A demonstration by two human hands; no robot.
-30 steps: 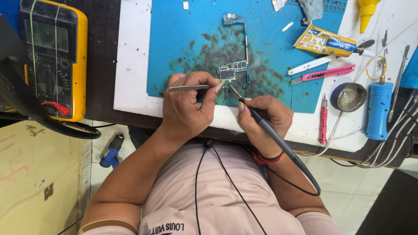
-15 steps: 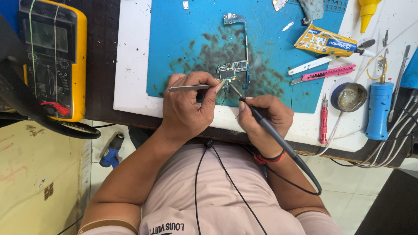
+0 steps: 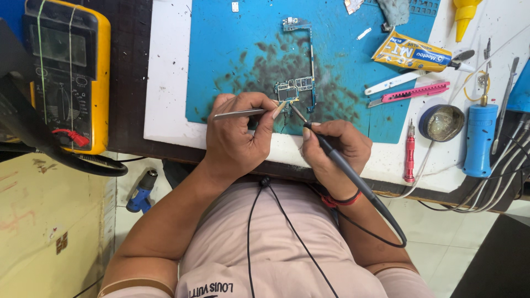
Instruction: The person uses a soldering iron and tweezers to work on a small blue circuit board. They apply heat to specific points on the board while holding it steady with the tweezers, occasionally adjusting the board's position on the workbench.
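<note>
The left hand [image 3: 237,138] pinches metal tweezers [image 3: 243,113] and the right hand [image 3: 334,152] grips a soldering iron [image 3: 353,179], both tips meeting on the circuit board [image 3: 295,91] just beyond the fingertips.

The surface [image 3: 165,66] is white on top with a dark strip [image 3: 130,72] down its left side and a dark front edge, and a big blue mat [image 3: 232,49] with dark smudges lies on it. Under the front edge the floor [image 3: 441,243] has pale tiles with thin lines between them, and a small blue and black tool [image 3: 141,190] lies on the floor at the left. A yellowish panel [image 3: 44,221] with marks and scuffs fills the lower left, and bright, even light falls on everything.
</note>
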